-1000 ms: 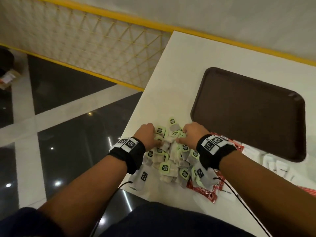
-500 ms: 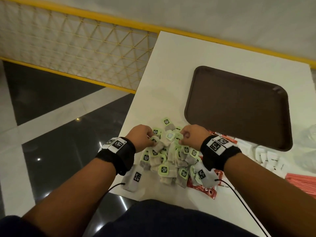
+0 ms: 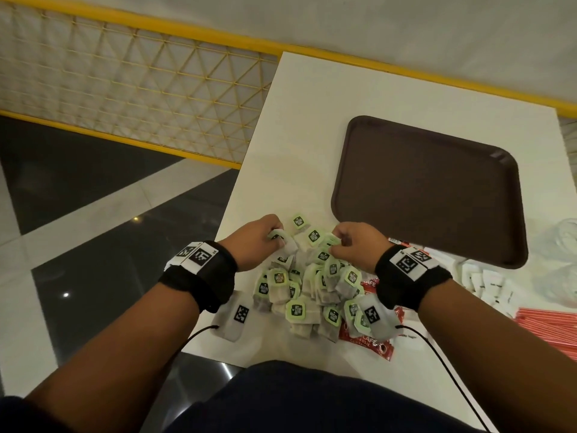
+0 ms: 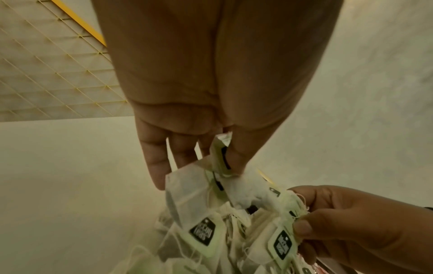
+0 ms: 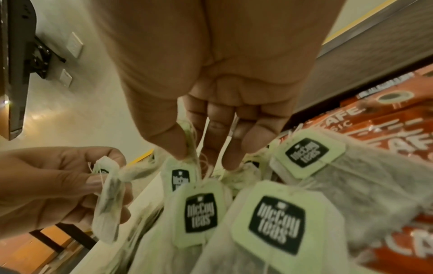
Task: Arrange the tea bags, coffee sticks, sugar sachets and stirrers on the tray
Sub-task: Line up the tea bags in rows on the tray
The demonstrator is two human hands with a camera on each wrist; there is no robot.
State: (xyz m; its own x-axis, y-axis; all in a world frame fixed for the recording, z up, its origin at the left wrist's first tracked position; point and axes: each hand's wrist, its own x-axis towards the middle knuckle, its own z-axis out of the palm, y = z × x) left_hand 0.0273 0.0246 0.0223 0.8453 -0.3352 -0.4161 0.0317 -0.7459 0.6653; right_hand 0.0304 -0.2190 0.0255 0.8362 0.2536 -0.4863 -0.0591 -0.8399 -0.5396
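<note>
A tangled heap of tea bags (image 3: 307, 285) with pale green tags lies at the table's near edge. My left hand (image 3: 260, 240) pinches one tea bag (image 3: 285, 240) by its tag at the heap's far left; the bag (image 4: 187, 192) hangs below the thumb in the left wrist view. My right hand (image 3: 352, 245) pinches tags and strings (image 5: 191, 148) at the heap's far right. Red coffee sticks (image 3: 368, 340) lie under the heap's right side. The brown tray (image 3: 431, 189) sits beyond, with nothing on it.
White sugar sachets (image 3: 487, 284) lie right of my right wrist, and red stirrers (image 3: 549, 326) lie at the right edge. A crumpled clear plastic bag (image 3: 559, 245) sits past the tray's right corner. The table's left edge (image 3: 231, 214) drops to a dark floor.
The two hands have drawn slightly apart, and the left hand has pulled one tea bag away from the heap. The head view has shifted left.
</note>
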